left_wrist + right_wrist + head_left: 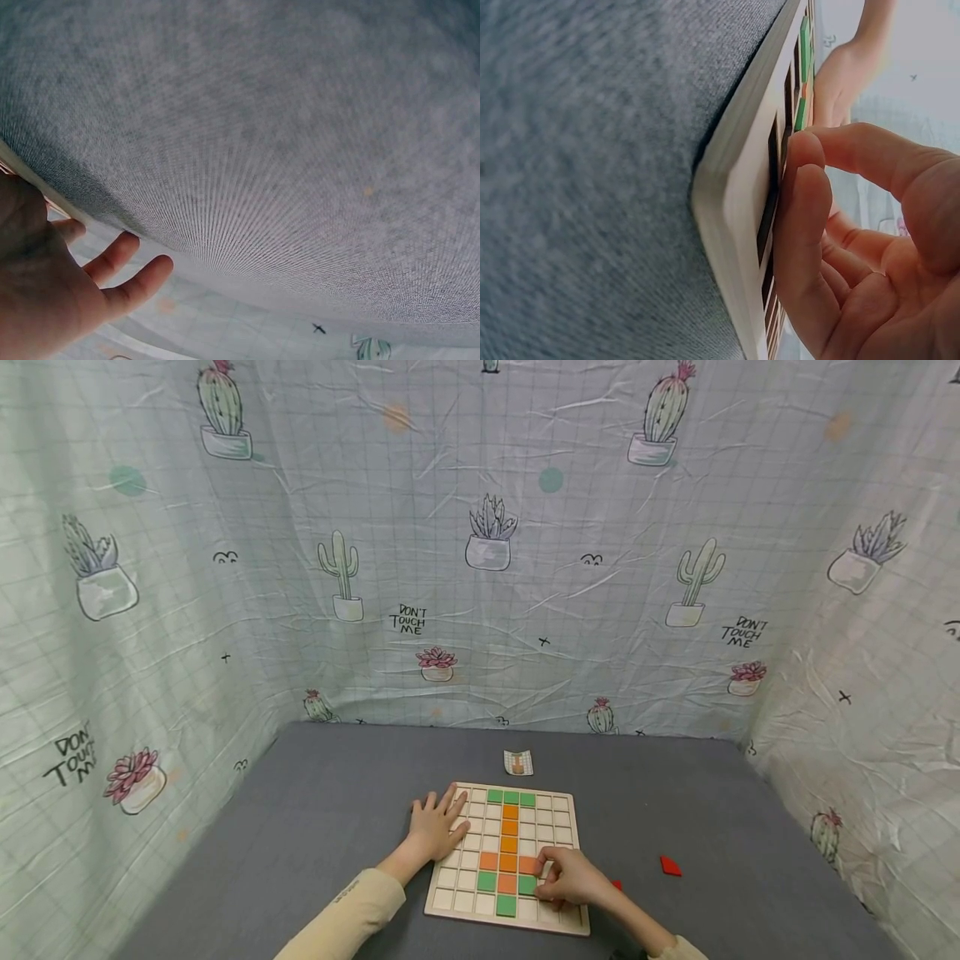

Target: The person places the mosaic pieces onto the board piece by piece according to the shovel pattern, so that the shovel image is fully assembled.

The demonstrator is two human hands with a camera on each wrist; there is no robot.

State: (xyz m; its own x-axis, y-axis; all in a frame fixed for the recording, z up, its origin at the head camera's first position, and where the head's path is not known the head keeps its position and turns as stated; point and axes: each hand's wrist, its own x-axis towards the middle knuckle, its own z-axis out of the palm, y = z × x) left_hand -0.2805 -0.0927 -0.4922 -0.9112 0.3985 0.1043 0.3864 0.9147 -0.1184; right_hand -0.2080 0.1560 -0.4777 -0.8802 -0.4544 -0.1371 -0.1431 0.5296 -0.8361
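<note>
A pale wooden grid board (465,902) lies on the grey cloth. Green tiles (506,906) and orange tiles (510,828) sit in its cells in a cross-like pattern. My left hand (432,828) rests with spread fingers on the board's left edge; the left wrist view shows that hand (45,277) beside the edge. Over the right part of the board, my right hand (572,878) has bent fingers, its fingertips at a green tile (527,885) and an orange tile (528,865). In the right wrist view, the fingers (804,202) hide what lies beneath; whether they pinch a tile I cannot tell.
A small pattern card (517,763) lies behind the board. To the right is a red piece (671,866), and another red piece (617,885) shows partly past my right wrist. A cactus-print curtain (487,610) surrounds the grey surface (337,793) at the back and sides.
</note>
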